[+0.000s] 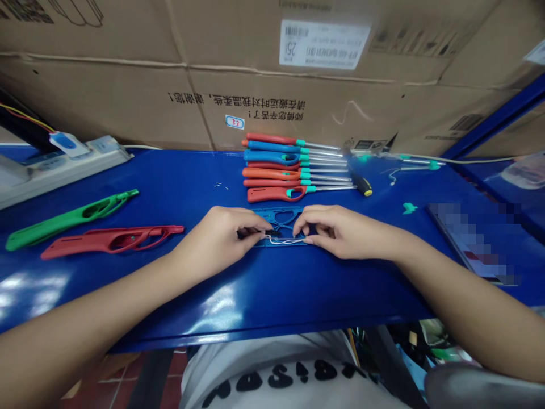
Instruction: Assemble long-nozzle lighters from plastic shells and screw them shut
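A blue lighter shell [279, 218] lies flat on the blue table [272, 284] between my two hands. My left hand [223, 238] pinches a small black part with a thin white wire at the shell's left side. My right hand [338, 230] rests curled on the shell's right side, fingertips pressing it and the wire [285, 242]. Just behind the shell lies a stack of several assembled long-nosed lighters [281, 167] in red, blue and orange with teal collars and metal tubes.
A green shell half [72, 218] and a red shell half [110, 240] lie at the left. A power strip [55, 165] sits far left. A screwdriver [361, 183], loose teal parts [409, 208] and metal tubes lie right. Cardboard boxes [272, 74] wall the back.
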`<state>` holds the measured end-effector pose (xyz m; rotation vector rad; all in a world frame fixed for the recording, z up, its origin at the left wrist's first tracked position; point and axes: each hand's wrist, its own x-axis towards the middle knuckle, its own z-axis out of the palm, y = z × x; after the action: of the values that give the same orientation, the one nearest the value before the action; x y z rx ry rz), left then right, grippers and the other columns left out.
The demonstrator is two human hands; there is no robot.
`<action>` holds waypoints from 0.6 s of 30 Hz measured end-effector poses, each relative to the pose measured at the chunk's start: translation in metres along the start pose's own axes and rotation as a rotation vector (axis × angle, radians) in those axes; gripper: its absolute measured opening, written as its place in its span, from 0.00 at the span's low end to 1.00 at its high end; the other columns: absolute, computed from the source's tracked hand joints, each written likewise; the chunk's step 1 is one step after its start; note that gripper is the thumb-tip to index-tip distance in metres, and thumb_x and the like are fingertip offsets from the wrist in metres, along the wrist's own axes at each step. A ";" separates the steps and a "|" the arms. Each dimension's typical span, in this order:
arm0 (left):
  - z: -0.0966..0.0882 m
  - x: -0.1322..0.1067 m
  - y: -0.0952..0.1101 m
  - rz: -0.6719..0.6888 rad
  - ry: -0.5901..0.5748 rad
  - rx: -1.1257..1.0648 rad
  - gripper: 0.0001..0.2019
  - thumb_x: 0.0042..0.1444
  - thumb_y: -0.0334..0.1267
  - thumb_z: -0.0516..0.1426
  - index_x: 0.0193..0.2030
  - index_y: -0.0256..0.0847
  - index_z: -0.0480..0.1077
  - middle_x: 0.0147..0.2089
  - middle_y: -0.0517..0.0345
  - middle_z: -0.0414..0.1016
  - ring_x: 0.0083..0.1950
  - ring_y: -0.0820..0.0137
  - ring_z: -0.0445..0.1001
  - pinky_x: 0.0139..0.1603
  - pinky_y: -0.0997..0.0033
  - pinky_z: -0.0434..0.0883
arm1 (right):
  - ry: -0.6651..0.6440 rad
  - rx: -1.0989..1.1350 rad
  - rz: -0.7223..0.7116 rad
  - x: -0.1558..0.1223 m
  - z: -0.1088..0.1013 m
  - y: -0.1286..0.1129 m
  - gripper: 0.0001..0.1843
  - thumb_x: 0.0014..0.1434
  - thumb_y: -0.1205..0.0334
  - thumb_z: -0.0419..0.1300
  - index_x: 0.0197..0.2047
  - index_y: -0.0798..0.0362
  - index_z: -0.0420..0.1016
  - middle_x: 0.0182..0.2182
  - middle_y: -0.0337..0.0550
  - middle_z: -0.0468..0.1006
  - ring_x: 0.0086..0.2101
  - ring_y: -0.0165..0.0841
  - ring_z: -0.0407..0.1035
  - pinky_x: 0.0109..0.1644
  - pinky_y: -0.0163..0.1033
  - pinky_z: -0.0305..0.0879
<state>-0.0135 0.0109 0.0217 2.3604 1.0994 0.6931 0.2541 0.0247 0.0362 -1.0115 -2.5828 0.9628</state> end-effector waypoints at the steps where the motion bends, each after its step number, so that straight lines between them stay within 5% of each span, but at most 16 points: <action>1: 0.001 0.000 0.000 -0.022 0.004 -0.015 0.09 0.59 0.29 0.61 0.43 0.43 0.81 0.41 0.59 0.85 0.37 0.69 0.82 0.42 0.72 0.78 | -0.001 -0.017 -0.030 -0.001 0.001 -0.001 0.12 0.63 0.71 0.57 0.48 0.52 0.76 0.43 0.44 0.77 0.31 0.29 0.66 0.37 0.35 0.63; 9: 0.000 0.000 0.001 -0.107 0.009 -0.081 0.10 0.60 0.30 0.61 0.45 0.44 0.82 0.43 0.60 0.86 0.42 0.66 0.84 0.49 0.68 0.79 | 0.042 -0.112 -0.044 -0.002 0.010 -0.005 0.13 0.65 0.68 0.58 0.52 0.52 0.75 0.47 0.45 0.75 0.36 0.31 0.68 0.40 0.37 0.63; 13: 0.000 0.002 0.000 -0.182 0.002 -0.163 0.09 0.60 0.30 0.62 0.43 0.44 0.82 0.40 0.60 0.86 0.39 0.67 0.84 0.46 0.68 0.80 | 0.068 -0.111 -0.016 0.000 0.014 -0.004 0.09 0.67 0.61 0.59 0.48 0.52 0.76 0.43 0.44 0.76 0.35 0.31 0.68 0.39 0.36 0.61; 18: 0.001 0.003 -0.004 -0.200 0.014 -0.202 0.06 0.58 0.30 0.63 0.40 0.43 0.82 0.39 0.61 0.86 0.38 0.68 0.83 0.44 0.70 0.80 | 0.130 -0.099 0.049 0.005 0.019 -0.005 0.02 0.65 0.65 0.61 0.41 0.53 0.75 0.38 0.42 0.76 0.33 0.30 0.66 0.38 0.35 0.59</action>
<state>-0.0134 0.0153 0.0199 2.0478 1.1916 0.7123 0.2403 0.0157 0.0250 -1.1276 -2.5307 0.7589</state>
